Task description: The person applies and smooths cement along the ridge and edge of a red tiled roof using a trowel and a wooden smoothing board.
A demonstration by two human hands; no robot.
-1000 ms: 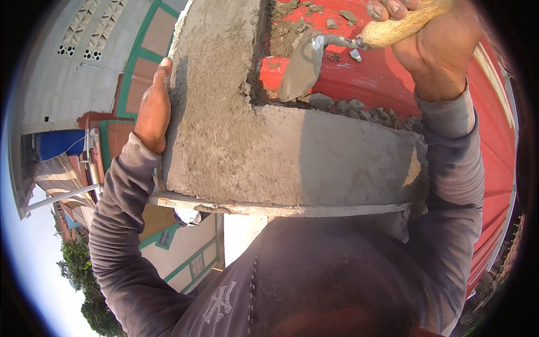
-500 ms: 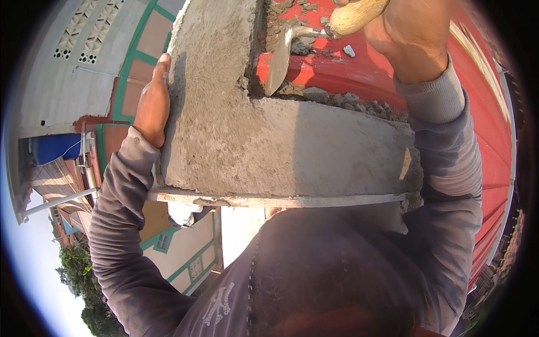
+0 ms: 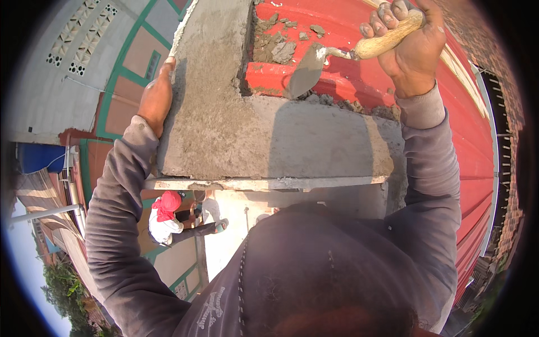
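Note:
Wet grey mortar covers the top of an L-shaped concrete ledge in front of me. My left hand rests against the ledge's left edge, fingers stretched out and holding nothing. In my right hand is a trowel, gripped by its wooden handle. The trowel's blade hangs tilted over the inner corner, above the red metal roof, its tip close to the ledge. Clumps of mortar lie on the roof beside the ledge.
A board runs along the ledge's near edge. The red corrugated roof spreads to the right. Far below on the left, a person in a red head covering is by a wall. A pink and green building stands at left.
My right hand has turned and moved slightly down, bringing the trowel's blade to the right. The view has shifted, and the person below now shows more fully. My left hand stays on the edge.

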